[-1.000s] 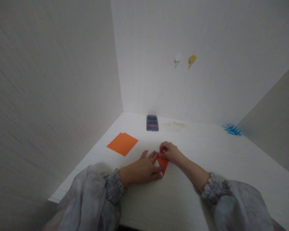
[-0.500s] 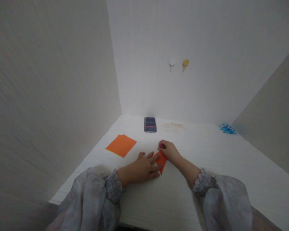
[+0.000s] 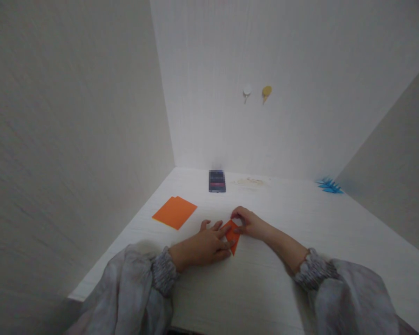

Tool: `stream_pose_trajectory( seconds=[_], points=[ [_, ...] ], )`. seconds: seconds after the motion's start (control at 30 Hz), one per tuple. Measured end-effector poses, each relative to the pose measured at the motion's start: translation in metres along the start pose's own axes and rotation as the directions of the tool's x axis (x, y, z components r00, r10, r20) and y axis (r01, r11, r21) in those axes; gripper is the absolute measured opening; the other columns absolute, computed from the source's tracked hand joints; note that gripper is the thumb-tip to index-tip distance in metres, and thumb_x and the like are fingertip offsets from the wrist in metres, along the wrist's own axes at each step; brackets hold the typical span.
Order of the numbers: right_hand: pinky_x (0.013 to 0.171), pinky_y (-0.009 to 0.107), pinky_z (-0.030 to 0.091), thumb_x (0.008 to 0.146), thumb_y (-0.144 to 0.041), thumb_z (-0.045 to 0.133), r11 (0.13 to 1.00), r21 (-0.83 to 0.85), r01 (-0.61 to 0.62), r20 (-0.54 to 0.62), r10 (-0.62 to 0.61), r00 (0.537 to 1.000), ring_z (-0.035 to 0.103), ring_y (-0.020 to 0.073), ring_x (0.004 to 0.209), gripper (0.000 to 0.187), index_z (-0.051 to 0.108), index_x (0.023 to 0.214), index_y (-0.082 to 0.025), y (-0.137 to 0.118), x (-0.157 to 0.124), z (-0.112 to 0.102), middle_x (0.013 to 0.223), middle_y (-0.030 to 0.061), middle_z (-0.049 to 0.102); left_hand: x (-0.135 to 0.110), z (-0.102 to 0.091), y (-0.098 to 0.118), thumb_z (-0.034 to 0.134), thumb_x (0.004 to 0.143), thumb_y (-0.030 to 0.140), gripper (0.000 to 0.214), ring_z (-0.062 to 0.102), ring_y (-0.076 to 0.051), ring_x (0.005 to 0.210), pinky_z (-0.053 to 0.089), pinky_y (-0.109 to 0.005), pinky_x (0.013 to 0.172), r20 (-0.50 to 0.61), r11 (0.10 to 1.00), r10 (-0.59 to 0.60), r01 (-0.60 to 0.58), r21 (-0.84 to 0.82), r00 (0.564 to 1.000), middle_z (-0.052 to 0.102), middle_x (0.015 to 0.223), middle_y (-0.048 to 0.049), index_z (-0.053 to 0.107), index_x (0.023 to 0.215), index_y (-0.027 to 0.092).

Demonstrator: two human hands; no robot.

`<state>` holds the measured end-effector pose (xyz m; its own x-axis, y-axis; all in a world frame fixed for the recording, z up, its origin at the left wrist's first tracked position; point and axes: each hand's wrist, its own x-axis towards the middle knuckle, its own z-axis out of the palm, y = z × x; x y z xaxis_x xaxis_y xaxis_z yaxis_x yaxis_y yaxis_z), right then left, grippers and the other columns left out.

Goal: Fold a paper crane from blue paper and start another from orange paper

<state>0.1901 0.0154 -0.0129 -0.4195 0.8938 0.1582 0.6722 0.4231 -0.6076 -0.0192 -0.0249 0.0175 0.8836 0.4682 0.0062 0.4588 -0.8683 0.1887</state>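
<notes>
A folded piece of orange origami paper (image 3: 233, 236), kite-shaped with a point toward me, lies on the white table between my hands. My left hand (image 3: 206, 244) rests over its left side, fingers spread, with fingertips pressing on the paper. At the top corner and right edge of the paper, my right hand (image 3: 249, 223) has its fingers and thumb closed on it. Parts of the paper are hidden under the left fingers. To the left lies a small stack of orange square sheets (image 3: 175, 212), with a thin yellow edge showing.
Against the back wall stands a small dark, pixelated object (image 3: 217, 181). Several blue folded paper pieces (image 3: 330, 185) sit in the far right corner. A white hook (image 3: 246, 92) and a yellow hook (image 3: 266, 91) are on the back wall. Walls enclose the table (image 3: 265, 293).
My right hand has shifted slightly; its thumb now lies along the paper's right edge while its fingers stay by the top corner. My left hand stays in place. The view has shifted slightly.
</notes>
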Motion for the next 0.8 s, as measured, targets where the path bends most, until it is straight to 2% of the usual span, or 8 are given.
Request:
stream_pose_trajectory(
  seconds=[0.23,0.47,0.63,0.8],
  points=[
    [0.061,0.024,0.035,0.064,-0.012,0.058,0.987,-0.122,-0.104,-0.058,0.097,0.994,0.047,0.0123,0.067,0.013,0.052,0.074,-0.017,-0.002,0.011,0.009,0.073,-0.0007,0.053,0.002,0.003,0.001,0.032,0.086,0.035,0.035,0.027,-0.038,0.119,0.020,-0.064,0.085,0.004,0.999,0.015,-0.015,0.043,1.000,0.028,0.134,-0.0141,0.045,0.117,0.027],
    [0.058,0.024,0.029,0.068,-0.014,0.053,0.968,-0.194,-0.158,-0.113,0.137,0.984,0.044,0.0118,0.063,0.003,0.053,0.068,-0.017,-0.012,0.019,0.011,0.068,-0.0007,0.053,0.003,0.003,0.003,0.032,0.086,0.034,0.034,0.028,-0.037,0.119,0.021,-0.062,0.086,-0.020,0.997,0.032,-0.031,0.070,0.999,0.031,0.133,-0.0131,0.046,0.116,0.028],
    [0.060,0.024,0.030,0.073,-0.019,0.049,0.964,-0.189,-0.189,-0.164,0.159,0.974,0.046,0.0121,0.063,0.006,0.054,0.071,-0.017,-0.018,0.020,0.012,0.069,0.0000,0.055,0.002,0.004,0.003,0.033,0.085,0.034,0.034,0.029,-0.036,0.118,0.022,-0.061,0.084,-0.051,0.997,0.007,-0.003,0.076,0.999,0.032,0.132,-0.0118,0.046,0.116,0.029],
    [0.058,0.021,0.034,0.081,-0.022,0.038,0.967,-0.159,-0.200,-0.180,0.171,0.969,0.050,0.0118,0.064,0.018,0.055,0.076,-0.016,-0.028,0.004,-0.001,0.070,0.0013,0.058,-0.001,0.006,0.001,0.037,0.084,0.034,0.030,0.034,-0.031,0.115,0.020,-0.056,0.088,-0.157,0.998,-0.050,0.055,0.027,0.986,0.041,0.127,-0.0056,0.051,0.111,0.033]
  ],
)
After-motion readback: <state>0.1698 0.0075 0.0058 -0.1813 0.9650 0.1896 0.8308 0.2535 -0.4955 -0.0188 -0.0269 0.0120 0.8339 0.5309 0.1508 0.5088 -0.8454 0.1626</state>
